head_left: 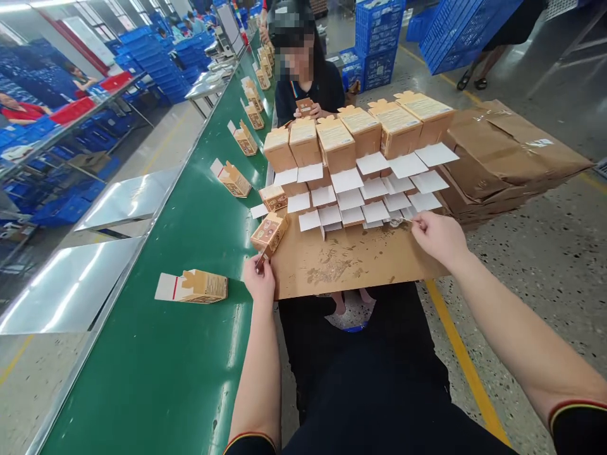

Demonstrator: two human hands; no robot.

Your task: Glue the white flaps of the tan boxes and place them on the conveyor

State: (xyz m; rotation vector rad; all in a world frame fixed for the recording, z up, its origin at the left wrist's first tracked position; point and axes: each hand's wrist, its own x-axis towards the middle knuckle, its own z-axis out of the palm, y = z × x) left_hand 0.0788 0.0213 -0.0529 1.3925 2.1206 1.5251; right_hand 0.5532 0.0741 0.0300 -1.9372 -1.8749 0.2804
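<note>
My left hand [260,278] is closed at the edge of the cardboard-covered table [379,259], its fingers pinching the near end of a small printed carton [269,234]. That carton lies tilted across the border of the green belt. Over at the right side of the table, my right hand [441,237] is closed in a pinch. A thin, shiny piece shows at its fingertips, too small to name. Just beyond it stand stacked small cartons [336,142], their white flaps [351,199] sticking out towards me.
A green conveyor belt [190,341] runs along my left, carrying an open carton [205,286] and several more farther up. A person [308,82] sits across, holding a small carton. Flattened brown cardboard [512,145] is piled at right. Blue crates [379,38] stand behind.
</note>
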